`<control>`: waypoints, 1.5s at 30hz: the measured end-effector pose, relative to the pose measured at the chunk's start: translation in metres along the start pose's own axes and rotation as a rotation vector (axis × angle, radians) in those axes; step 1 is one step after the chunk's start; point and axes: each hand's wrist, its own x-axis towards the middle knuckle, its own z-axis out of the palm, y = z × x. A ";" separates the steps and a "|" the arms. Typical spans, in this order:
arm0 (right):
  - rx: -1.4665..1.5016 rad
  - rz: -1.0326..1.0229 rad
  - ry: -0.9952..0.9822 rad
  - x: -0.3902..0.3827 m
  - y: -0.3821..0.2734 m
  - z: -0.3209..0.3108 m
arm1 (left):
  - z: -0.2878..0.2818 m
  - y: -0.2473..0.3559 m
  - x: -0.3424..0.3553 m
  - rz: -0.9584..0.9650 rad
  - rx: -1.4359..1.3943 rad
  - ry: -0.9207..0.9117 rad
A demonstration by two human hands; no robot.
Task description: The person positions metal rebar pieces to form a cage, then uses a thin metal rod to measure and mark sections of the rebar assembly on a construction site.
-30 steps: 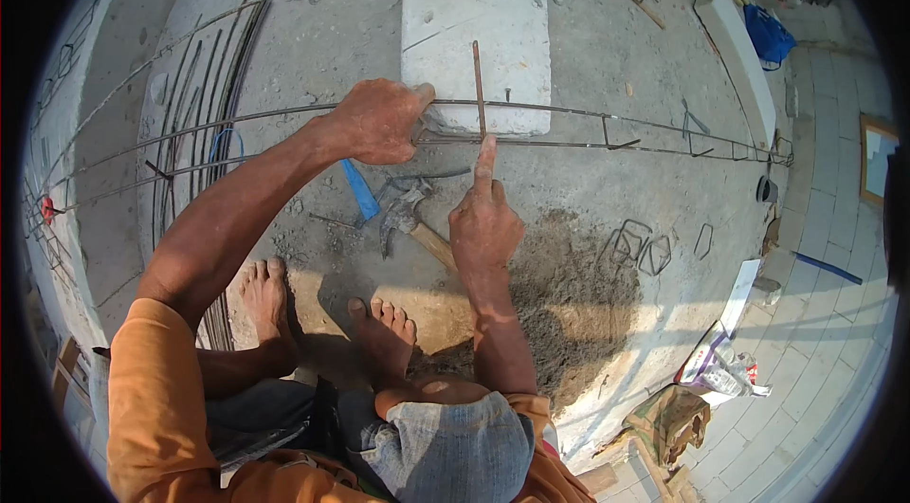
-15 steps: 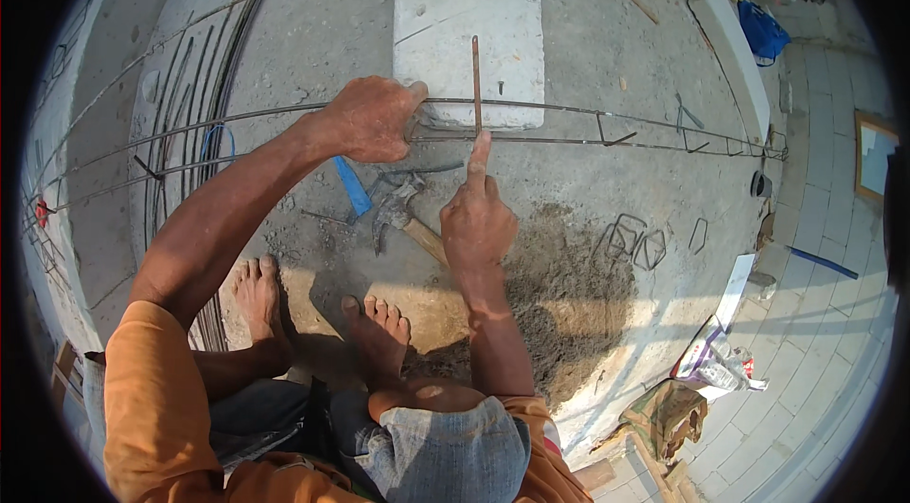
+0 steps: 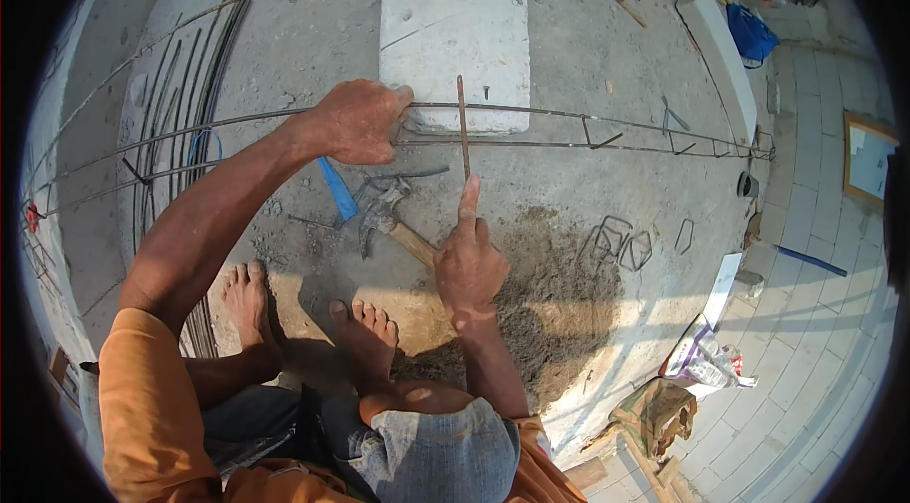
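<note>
Two long thin steel rods (image 3: pixel 545 109), joined at the right by bent steel ties, stretch across a white block (image 3: pixel 455 38). My left hand (image 3: pixel 358 122) is closed round the rods near the block's left edge. My right hand (image 3: pixel 471 261) is closed, its index finger laid along a narrow rust-brown bar that looks like a hacksaw (image 3: pixel 464 128) seen edge-on. This bar crosses over both rods; its handle is hidden in my palm. Below my left hand lie a claw hammer (image 3: pixel 409 242) with a wooden handle and a blue-handled tool (image 3: pixel 338 190).
Loose dark rods (image 3: pixel 194 76) lie on the concrete at the left. Bent wire stirrups (image 3: pixel 621 242) rest beside a patch of grey grit (image 3: pixel 559 304). A white plastic bag (image 3: pixel 697 351) lies at lower right, a blue bag (image 3: pixel 752 32) at upper right. My bare feet (image 3: pixel 365 337) are close below.
My right hand has drawn the hacksaw back toward me across the rods. My left hand keeps its grip, and the whole view has shifted slightly.
</note>
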 end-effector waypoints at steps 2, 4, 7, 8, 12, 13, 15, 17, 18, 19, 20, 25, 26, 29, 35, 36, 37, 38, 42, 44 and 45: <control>0.013 -0.031 0.050 0.033 -0.011 -0.001 | 0.002 0.001 -0.001 0.035 0.007 0.038; 0.000 -0.060 0.116 0.046 -0.009 -0.012 | 0.004 0.007 0.006 0.068 -0.015 0.051; -0.028 -0.040 0.096 0.033 -0.004 -0.002 | 0.003 0.003 0.006 0.044 -0.011 0.023; -0.003 -0.017 0.037 0.010 0.000 0.001 | 0.002 0.000 0.003 0.006 0.003 -0.012; 0.014 -0.060 0.157 0.060 -0.011 -0.007 | 0.000 0.010 0.004 0.064 -0.020 0.044; 0.010 -0.054 0.160 0.056 -0.010 -0.009 | -0.001 0.010 0.004 0.065 -0.021 0.034; 0.004 -0.038 0.079 0.043 -0.010 -0.004 | -0.004 0.005 0.003 0.042 -0.008 0.027; 0.020 -0.020 0.037 0.009 -0.006 -0.004 | -0.003 0.006 -0.004 -0.001 0.004 -0.045; 0.018 0.008 -0.001 -0.001 -0.006 -0.007 | -0.001 0.003 -0.006 -0.006 0.005 -0.050; 0.024 0.008 -0.006 0.011 -0.007 0.004 | 0.002 -0.004 -0.006 0.018 -0.007 0.012; -0.008 -0.018 0.074 0.048 -0.010 -0.005 | 0.004 0.002 0.004 0.081 -0.032 0.087; 0.045 -0.057 0.051 0.024 -0.009 0.005 | 0.002 -0.008 0.002 0.014 -0.008 0.021; 0.016 -0.024 0.009 0.010 -0.005 -0.003 | 0.005 -0.003 -0.001 0.022 -0.014 0.009; -0.033 -0.009 0.044 0.045 -0.009 -0.005 | 0.004 0.004 0.005 0.070 -0.023 0.076; -0.028 -0.013 -0.026 0.001 0.004 0.000 | 0.007 0.001 0.001 0.073 -0.024 0.049; 0.001 -0.022 0.012 0.005 -0.001 -0.003 | 0.006 0.000 0.001 0.073 -0.029 0.040; 0.022 -0.025 0.057 0.011 -0.004 -0.007 | -0.002 0.000 0.005 0.058 -0.033 0.049; 0.014 -0.016 0.055 0.019 -0.005 -0.008 | -0.004 0.001 0.007 0.043 -0.036 0.057; 0.008 -0.014 0.038 0.017 -0.006 -0.005 | 0.000 -0.004 0.004 0.045 -0.009 0.050; 0.018 -0.013 0.010 0.014 -0.002 -0.007 | 0.000 0.000 0.005 0.034 -0.006 0.031; 0.002 -0.042 0.033 0.017 -0.001 -0.005 | 0.001 -0.001 0.004 0.029 -0.005 0.030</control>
